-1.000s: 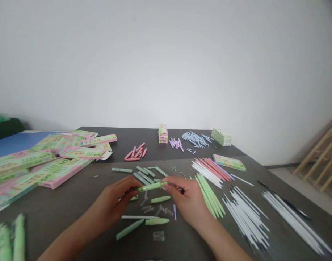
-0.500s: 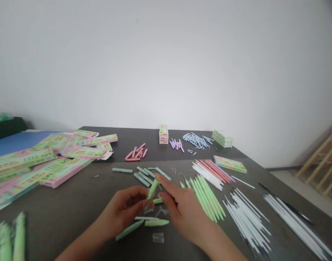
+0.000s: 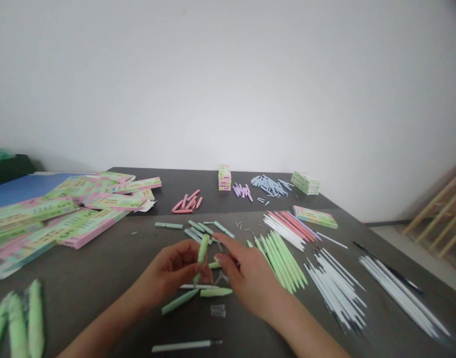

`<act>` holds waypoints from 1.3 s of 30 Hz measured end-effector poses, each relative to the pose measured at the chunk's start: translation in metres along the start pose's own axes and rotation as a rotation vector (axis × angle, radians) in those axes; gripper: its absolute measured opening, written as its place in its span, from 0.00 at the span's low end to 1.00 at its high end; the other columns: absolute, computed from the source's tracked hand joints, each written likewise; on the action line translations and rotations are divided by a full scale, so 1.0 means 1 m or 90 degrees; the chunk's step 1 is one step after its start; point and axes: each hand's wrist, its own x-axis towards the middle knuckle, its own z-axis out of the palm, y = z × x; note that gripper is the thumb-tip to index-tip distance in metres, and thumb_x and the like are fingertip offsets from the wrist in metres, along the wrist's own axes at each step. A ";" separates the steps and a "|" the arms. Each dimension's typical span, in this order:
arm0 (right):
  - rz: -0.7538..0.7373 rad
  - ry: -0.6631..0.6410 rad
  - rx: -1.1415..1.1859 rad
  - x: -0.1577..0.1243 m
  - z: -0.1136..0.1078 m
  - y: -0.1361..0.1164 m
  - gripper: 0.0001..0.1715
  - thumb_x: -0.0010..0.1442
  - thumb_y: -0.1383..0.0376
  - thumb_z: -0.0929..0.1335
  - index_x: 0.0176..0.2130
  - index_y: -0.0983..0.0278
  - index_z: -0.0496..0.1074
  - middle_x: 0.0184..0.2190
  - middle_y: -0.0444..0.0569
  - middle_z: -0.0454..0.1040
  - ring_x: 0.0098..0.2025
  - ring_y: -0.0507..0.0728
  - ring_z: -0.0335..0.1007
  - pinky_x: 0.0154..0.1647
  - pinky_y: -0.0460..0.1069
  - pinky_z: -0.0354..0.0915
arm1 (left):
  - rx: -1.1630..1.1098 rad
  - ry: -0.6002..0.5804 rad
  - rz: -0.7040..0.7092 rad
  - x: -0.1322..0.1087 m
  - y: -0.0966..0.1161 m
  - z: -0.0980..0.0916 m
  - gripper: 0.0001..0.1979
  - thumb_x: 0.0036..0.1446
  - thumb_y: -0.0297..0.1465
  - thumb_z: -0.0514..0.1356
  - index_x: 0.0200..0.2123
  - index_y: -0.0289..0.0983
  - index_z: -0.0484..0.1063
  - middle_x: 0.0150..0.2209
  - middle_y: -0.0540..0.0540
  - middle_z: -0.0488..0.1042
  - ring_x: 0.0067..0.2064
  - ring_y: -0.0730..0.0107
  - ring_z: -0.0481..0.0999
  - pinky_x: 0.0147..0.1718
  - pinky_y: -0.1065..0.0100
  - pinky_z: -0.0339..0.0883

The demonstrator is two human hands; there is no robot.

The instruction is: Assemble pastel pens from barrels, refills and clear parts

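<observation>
My left hand (image 3: pixel 177 263) is closed round a light green pen barrel (image 3: pixel 203 248), holding it nearly upright between thumb and fingers. Just right of the barrel's top is my right hand (image 3: pixel 252 271), its index finger stretched out and thumb apart; I make out nothing held there. Below the hands lie a pale green barrel piece (image 3: pixel 216 293), a darker green one (image 3: pixel 180 302) and small clear plastic pieces (image 3: pixel 218 311). A white pen refill (image 3: pixel 186 345) lies nearest me. More grey-green barrel pieces (image 3: pixel 168 225) rest behind the hands.
Right of my hands are light green pens (image 3: pixel 283 261), red and white sticks (image 3: pixel 287 231) and white refills (image 3: pixel 337 288). Printed boxes (image 3: pixel 97 226) pile up at left. Pink (image 3: pixel 186 203), purple (image 3: pixel 242 191) and blue parts (image 3: pixel 270 185) lie farther back, near stacked boxes (image 3: pixel 225 178).
My right index finger has come away from the top of the green barrel. The barrel has moved slightly left and stands more upright. The view has tilted down, bringing the near refill into sight.
</observation>
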 end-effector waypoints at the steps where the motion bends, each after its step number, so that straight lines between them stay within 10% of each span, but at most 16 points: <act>1: 0.029 -0.013 -0.015 -0.001 -0.001 -0.001 0.17 0.61 0.62 0.62 0.49 0.59 0.69 0.31 0.47 0.76 0.28 0.53 0.68 0.27 0.44 0.56 | 0.011 0.016 -0.001 -0.001 0.003 -0.003 0.11 0.49 0.35 0.64 0.33 0.34 0.70 0.30 0.45 0.76 0.33 0.67 0.75 0.36 0.65 0.67; 5: 0.063 -0.204 -0.140 -0.010 -0.001 -0.012 0.12 0.47 0.57 0.73 0.33 0.59 0.76 0.29 0.47 0.76 0.34 0.58 0.71 0.28 0.46 0.57 | 0.059 0.069 -0.028 -0.004 0.014 -0.019 0.11 0.48 0.35 0.65 0.33 0.35 0.70 0.33 0.45 0.78 0.36 0.63 0.76 0.39 0.63 0.68; 12: 0.024 -0.441 -0.259 -0.019 0.035 -0.023 0.28 0.36 0.61 0.77 0.39 0.66 0.74 0.35 0.56 0.78 0.36 0.65 0.75 0.31 0.50 0.67 | 0.048 0.107 -0.045 -0.005 0.012 -0.034 0.10 0.50 0.34 0.63 0.34 0.35 0.69 0.36 0.42 0.78 0.37 0.61 0.78 0.36 0.65 0.69; 21: 0.011 -0.483 -0.346 -0.011 0.052 -0.025 0.11 0.47 0.64 0.71 0.34 0.65 0.78 0.29 0.56 0.79 0.34 0.61 0.76 0.27 0.46 0.67 | -0.037 0.070 -0.041 -0.010 0.012 -0.032 0.12 0.50 0.31 0.64 0.38 0.37 0.66 0.36 0.43 0.78 0.37 0.62 0.78 0.36 0.64 0.68; 31: 0.013 -0.322 0.098 -0.021 -0.044 -0.006 0.06 0.56 0.63 0.65 0.32 0.61 0.72 0.24 0.41 0.69 0.24 0.49 0.60 0.22 0.42 0.52 | 0.141 0.039 0.030 -0.004 0.007 -0.032 0.10 0.50 0.34 0.63 0.34 0.35 0.70 0.35 0.43 0.76 0.40 0.62 0.75 0.41 0.63 0.67; 39: 0.057 -0.368 0.255 -0.009 -0.043 0.013 0.09 0.58 0.64 0.62 0.27 0.64 0.64 0.20 0.38 0.59 0.22 0.47 0.52 0.21 0.42 0.49 | 0.363 0.086 0.120 -0.003 0.006 -0.026 0.08 0.54 0.31 0.58 0.36 0.37 0.74 0.36 0.44 0.76 0.40 0.63 0.75 0.41 0.65 0.67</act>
